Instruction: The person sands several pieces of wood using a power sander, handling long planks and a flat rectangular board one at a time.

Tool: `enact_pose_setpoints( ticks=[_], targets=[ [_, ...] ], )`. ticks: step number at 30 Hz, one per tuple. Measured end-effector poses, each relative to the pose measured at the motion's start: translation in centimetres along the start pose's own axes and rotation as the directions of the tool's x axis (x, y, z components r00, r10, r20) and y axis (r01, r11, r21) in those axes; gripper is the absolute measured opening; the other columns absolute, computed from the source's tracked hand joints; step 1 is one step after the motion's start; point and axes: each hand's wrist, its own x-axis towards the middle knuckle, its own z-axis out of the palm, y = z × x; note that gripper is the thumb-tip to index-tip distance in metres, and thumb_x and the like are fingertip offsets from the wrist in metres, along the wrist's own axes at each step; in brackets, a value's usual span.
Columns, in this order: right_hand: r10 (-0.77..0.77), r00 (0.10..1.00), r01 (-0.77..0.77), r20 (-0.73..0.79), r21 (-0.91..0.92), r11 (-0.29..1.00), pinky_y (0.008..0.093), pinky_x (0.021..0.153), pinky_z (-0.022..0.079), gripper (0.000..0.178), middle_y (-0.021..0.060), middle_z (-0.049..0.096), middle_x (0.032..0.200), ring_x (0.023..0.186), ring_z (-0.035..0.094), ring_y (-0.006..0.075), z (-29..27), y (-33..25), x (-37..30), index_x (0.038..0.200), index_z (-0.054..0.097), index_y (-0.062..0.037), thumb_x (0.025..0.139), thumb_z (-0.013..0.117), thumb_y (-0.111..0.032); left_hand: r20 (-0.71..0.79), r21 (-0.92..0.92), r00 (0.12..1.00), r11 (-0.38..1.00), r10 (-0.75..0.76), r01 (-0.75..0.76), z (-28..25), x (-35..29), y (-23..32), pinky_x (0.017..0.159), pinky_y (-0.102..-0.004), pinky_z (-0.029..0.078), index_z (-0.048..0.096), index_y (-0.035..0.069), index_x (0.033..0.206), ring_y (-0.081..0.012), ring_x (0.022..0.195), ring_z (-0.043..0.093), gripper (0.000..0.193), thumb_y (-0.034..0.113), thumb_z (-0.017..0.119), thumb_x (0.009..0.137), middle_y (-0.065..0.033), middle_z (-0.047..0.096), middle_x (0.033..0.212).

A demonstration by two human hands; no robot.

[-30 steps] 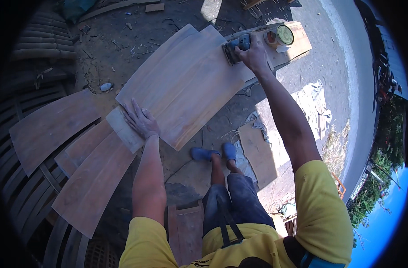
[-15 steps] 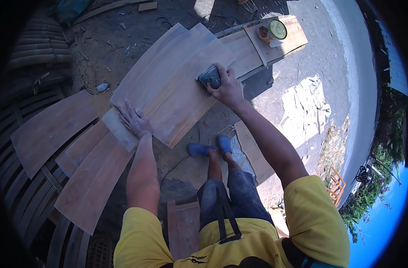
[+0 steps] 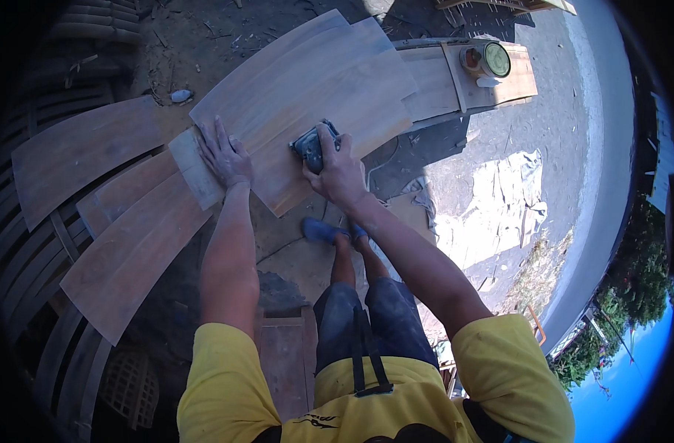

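Note:
A wide wooden panel (image 3: 300, 88) lies in front of me, its surface dusty and pale brown. My right hand (image 3: 335, 166) is wrapped over a dark electric sander (image 3: 313, 145), which rests on the panel toward its near edge. At the panel's left end my left hand (image 3: 228, 156) lies flat with the fingers spread. It presses on the panel's corner and on a pale board (image 3: 195, 171) beside it. The sander's underside is hidden against the wood.
More thin wooden panels (image 3: 134, 262) lie on a slatted bamboo bench (image 3: 27, 221) at the left. A can with a green lid (image 3: 495, 60) stands on a long plank (image 3: 429, 85) at the far right. White sheeting (image 3: 492, 207) covers sunlit ground; a road (image 3: 610, 148) runs beyond.
My right hand has drawn the sander left along the panel, nearer my left hand. The left hand stays on the panel's end. The whole view has shifted slightly.

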Motion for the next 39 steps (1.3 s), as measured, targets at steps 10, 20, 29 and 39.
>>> enact_pose_setpoints(
  ticks=[10,20,29,39],
  targets=[
    [-0.081,0.984,0.088,0.16,-0.037,0.995,0.0543,0.076,0.065,0.106,0.0306,0.052,0.134,0.09,0.074,0.0482,-1.5,2.7,-2.7,0.163,0.034,-0.0261,0.073,0.091,-0.023,-0.032,-0.013,0.999,1.0,0.015,-0.016,0.2,0.1,-1.6,0.131,-0.0609,0.02,0.034,0.033,0.17,-0.0389,0.162,0.023,0.061,0.032,0.043,0.11,-0.0092,0.023,0.178],
    [0.015,0.934,-0.068,-0.357,-0.137,0.988,0.0579,0.08,0.062,0.085,0.0285,0.061,0.119,0.093,0.073,0.0505,-9.9,12.5,5.8,0.155,0.046,-0.0157,0.082,0.085,-0.036,-0.098,-0.012,0.995,1.0,0.021,-0.022,0.7,0.5,-0.1,0.13,-0.0593,0.022,0.037,0.033,0.169,-0.0401,0.161,0.027,0.061,0.032,0.045,0.109,-0.0101,0.028,0.177],
    [-0.14,0.989,0.143,0.055,-0.057,0.988,0.0578,0.075,0.064,0.092,0.0288,0.058,0.126,0.091,0.074,0.0502,1.0,1.7,-6.3,0.159,0.041,-0.0215,0.08,0.087,-0.031,-0.056,-0.004,0.998,1.0,0.026,-0.026,0.8,0.2,0.3,0.13,-0.0583,0.022,0.036,0.033,0.169,-0.0415,0.161,0.026,0.061,0.032,0.045,0.109,-0.0094,0.025,0.178],
    [0.07,0.928,-0.141,-0.365,-0.171,0.975,0.0579,0.085,0.062,0.083,0.0254,0.063,0.12,0.099,0.073,0.0491,-9.7,14.0,2.3,0.154,0.047,-0.0221,0.081,0.084,-0.038,-0.059,-0.02,0.998,1.0,0.02,-0.022,0.9,0.5,0.2,0.13,-0.0604,0.02,0.037,0.032,0.169,-0.0433,0.16,0.026,0.061,0.034,0.045,0.109,-0.0127,0.025,0.177]
  ],
)
